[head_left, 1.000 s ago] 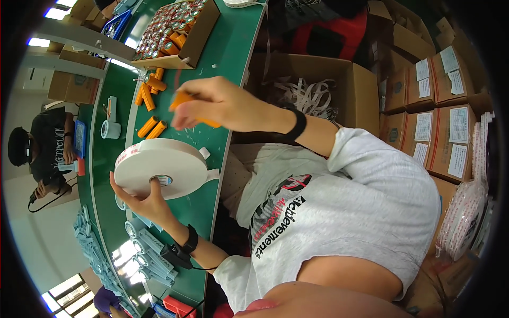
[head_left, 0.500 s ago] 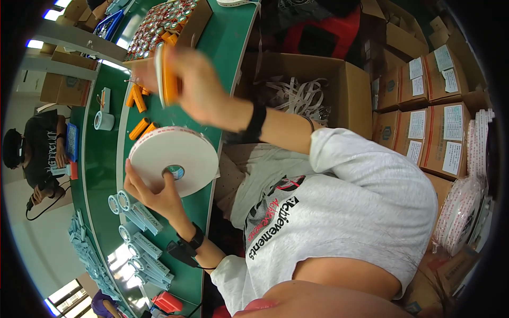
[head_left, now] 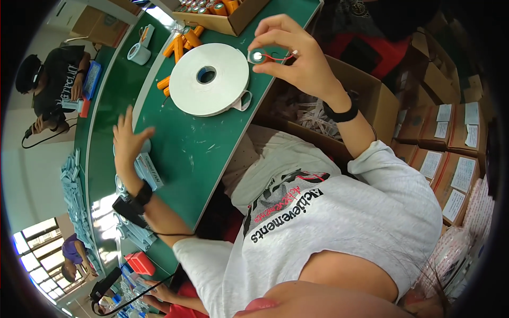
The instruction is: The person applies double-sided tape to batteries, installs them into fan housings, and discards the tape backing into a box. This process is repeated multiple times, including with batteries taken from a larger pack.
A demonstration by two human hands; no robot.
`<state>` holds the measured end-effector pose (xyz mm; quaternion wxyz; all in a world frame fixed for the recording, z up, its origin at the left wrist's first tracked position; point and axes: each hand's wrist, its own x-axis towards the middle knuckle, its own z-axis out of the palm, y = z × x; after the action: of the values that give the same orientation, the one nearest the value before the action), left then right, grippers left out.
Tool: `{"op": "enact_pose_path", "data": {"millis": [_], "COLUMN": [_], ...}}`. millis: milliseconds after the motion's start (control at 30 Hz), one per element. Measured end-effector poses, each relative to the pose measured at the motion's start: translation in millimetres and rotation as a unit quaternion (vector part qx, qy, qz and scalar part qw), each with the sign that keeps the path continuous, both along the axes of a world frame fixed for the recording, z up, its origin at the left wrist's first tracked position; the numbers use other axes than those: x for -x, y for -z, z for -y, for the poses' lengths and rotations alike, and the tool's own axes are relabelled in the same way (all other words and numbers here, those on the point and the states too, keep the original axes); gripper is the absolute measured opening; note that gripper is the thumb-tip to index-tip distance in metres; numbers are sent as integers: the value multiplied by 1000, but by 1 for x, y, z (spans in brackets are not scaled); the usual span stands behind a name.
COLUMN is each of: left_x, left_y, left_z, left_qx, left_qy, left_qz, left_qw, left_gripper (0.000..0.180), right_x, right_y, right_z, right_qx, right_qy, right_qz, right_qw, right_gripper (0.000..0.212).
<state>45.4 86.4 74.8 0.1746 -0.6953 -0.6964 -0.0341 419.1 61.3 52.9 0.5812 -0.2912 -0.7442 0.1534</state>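
My right hand (head_left: 294, 58) pinches a cylindrical battery (head_left: 260, 56), seen end-on, between thumb and fingers above the table's near edge. Red and dark wires with a small white connector (head_left: 295, 53) trail from it toward the palm. My left hand (head_left: 129, 143) is empty, its fingers spread, held over light-blue handheld fan housings (head_left: 148, 170). Between the hands, a large white roll of tape (head_left: 185, 87) rests on the green table, with a loose tape end (head_left: 244, 100) curling off its near side. Several orange batteries (head_left: 179, 47) lie just beyond the roll.
A cardboard box of batteries (head_left: 233, 21) stands at the table's far end. Below the edge sits an open carton (head_left: 379, 106) with discarded strips. A light-blue fan housing (head_left: 139, 53) and a red bin (head_left: 140, 263) are on the bench. Another person (head_left: 58, 90) works across it.
My left hand has let go of the tape roll, which now lies on the table, and has moved left. My right hand has moved right, holding the battery end-on. The view has shifted.
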Motion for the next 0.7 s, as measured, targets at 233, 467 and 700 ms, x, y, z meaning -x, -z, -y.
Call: {"op": "enact_pose_path", "data": {"millis": [233, 467, 700], "left_x": [25, -27, -1], "left_y": [-11, 24, 25], "left_z": [26, 71, 79], "left_qx": [249, 67, 83], "left_qy": [-11, 45, 354], "left_qz": [134, 336, 205], "left_qw": [959, 938, 909], "left_gripper": [46, 34, 32], "right_x": [51, 107, 127], "right_y": [-13, -8, -12], "right_z": [25, 25, 31], "right_qx": [175, 186, 171], "right_qy": [-140, -297, -275], "right_qz": [-74, -39, -62], "right_qw": [972, 936, 944], "right_gripper": [16, 13, 13]}}
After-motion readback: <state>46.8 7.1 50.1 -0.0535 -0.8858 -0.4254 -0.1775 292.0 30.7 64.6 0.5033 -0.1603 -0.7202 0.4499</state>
